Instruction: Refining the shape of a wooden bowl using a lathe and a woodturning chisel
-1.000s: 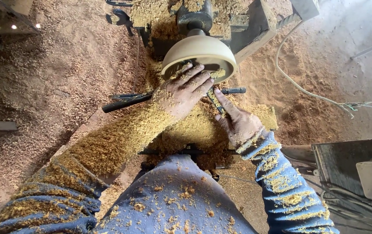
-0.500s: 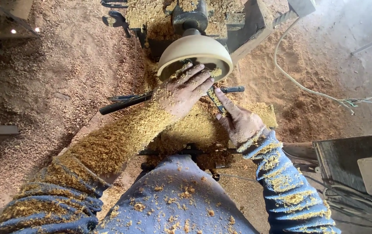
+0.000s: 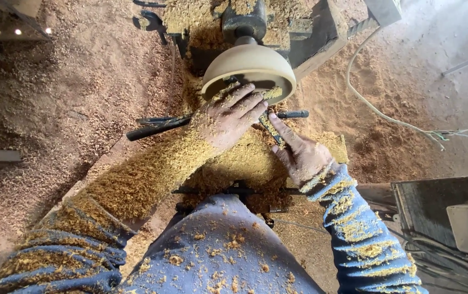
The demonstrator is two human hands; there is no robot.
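1. The wooden bowl [image 3: 249, 69] is sitting on the lathe [image 3: 256, 24] at the top centre, its open mouth facing the person, right at the fingers [image 3: 245, 100] of the left hand [image 3: 228, 120].
2. The left hand is lying over a dark tool [image 3: 157, 127] with its fingers spread loosely, the tips reaching the bowl's rim; whether they are grasping the tool I cannot tell.
3. The right hand [image 3: 302, 155] is sitting just below and right of the bowl, its fingers closing around a thin shaft near the rim.
4. The bowl is looking pale, smooth and rounded, with shavings clinging at its lower edge.
5. Wood shavings [image 3: 70, 103] are covering the floor, both blue sleeves and the left forearm.
6. A cable [image 3: 386, 114] is trailing across the sawdust at the right.
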